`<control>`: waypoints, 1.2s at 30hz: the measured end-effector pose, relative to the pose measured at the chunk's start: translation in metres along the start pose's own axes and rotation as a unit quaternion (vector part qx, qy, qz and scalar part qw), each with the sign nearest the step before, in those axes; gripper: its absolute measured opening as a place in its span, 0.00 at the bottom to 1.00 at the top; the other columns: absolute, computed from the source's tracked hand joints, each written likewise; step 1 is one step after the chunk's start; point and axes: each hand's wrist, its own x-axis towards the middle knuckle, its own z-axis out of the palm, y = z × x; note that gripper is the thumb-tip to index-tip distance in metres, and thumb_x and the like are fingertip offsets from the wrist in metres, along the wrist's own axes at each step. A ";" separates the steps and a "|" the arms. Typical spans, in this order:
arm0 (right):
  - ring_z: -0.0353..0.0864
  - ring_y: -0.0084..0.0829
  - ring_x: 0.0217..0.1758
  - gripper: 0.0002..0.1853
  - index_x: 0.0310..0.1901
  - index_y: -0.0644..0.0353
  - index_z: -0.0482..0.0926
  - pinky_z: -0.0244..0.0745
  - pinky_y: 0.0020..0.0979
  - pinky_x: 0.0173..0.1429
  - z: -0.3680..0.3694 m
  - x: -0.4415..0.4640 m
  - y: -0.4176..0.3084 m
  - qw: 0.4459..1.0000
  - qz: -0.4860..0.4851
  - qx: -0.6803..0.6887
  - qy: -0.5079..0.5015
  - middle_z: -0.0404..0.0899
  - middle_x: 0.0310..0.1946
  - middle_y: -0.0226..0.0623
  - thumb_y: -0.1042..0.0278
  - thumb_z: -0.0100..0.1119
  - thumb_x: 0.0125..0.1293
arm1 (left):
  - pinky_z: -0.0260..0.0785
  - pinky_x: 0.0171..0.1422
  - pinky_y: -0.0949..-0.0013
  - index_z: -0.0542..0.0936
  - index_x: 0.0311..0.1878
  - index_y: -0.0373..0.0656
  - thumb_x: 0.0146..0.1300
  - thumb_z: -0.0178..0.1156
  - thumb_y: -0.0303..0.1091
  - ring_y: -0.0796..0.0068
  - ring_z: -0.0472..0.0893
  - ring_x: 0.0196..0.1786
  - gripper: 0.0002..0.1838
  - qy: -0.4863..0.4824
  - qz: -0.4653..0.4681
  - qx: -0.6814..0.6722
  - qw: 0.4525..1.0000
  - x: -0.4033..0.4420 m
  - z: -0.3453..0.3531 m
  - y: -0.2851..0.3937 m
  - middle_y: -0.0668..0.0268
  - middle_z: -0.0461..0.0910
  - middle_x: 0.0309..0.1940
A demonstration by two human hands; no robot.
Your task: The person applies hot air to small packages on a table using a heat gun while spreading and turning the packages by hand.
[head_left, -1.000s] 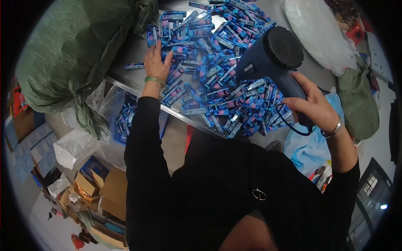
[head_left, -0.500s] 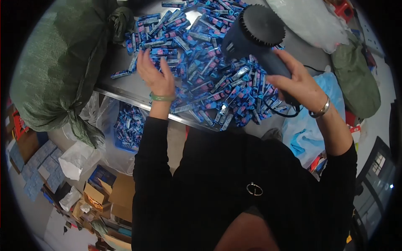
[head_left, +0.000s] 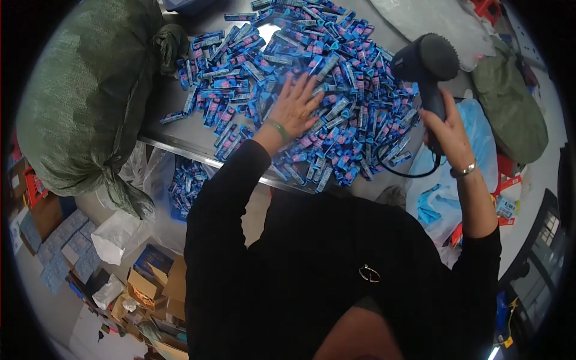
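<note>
- Upper left of the frame: a bulging green sack of coarse woven plastic, its neck twisted into a creased tail.
- Lower left: a cardboard box with raised flaps; small orange items lie inside, too small to identify.
- Left of centre, below the table edge: a blue bin filled with small blue pieces, beside crinkled clear plastic.
- Upper left to centre: a smooth grey metal table with a bright, straight rim.
- Upper centre: slim, glossy blue packets with pink print heap on the metal, loosest at the left.
- Centre: the left hand lies palm down over the heap, fingers spread wide; how firmly it presses I cannot tell. A smooth green bangle circles the wrist.
- Upper right: a dark blower with a round, ridged end, its handle wrapped by the curled fingers of the right hand. A thin black cord loops below.
- Right: a filmy pale-blue bag showing brighter blue matter within, beside a wrinkled olive sack.
</note>
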 end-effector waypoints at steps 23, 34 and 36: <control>0.79 0.23 0.23 0.35 0.64 0.65 0.61 0.74 0.26 0.27 0.073 0.016 -0.058 0.977 -0.083 0.015 -0.197 0.74 0.30 0.35 0.57 0.62 0.60 | 0.46 0.74 0.39 0.71 0.66 0.51 0.58 0.64 0.49 0.38 0.55 0.72 0.33 0.254 -0.299 0.145 0.908 -0.055 -0.043 -0.120 0.53 0.64 0.68; 0.77 0.20 0.22 0.32 0.63 0.64 0.65 0.73 0.23 0.27 0.105 0.016 -0.101 0.959 -0.152 -0.033 -0.238 0.73 0.29 0.31 0.55 0.62 0.61 | 0.49 0.73 0.43 0.63 0.68 0.35 0.67 0.55 0.45 0.39 0.61 0.69 0.32 0.167 -0.485 0.027 0.858 -0.180 0.030 0.002 0.43 0.64 0.65; 0.77 0.20 0.22 0.32 0.63 0.64 0.65 0.72 0.23 0.26 0.114 0.015 -0.105 0.960 -0.176 -0.056 -0.208 0.72 0.29 0.30 0.54 0.60 0.61 | 0.50 0.72 0.43 0.63 0.68 0.36 0.68 0.54 0.43 0.40 0.61 0.68 0.31 0.185 -0.466 0.008 0.865 -0.171 0.035 0.009 0.42 0.63 0.65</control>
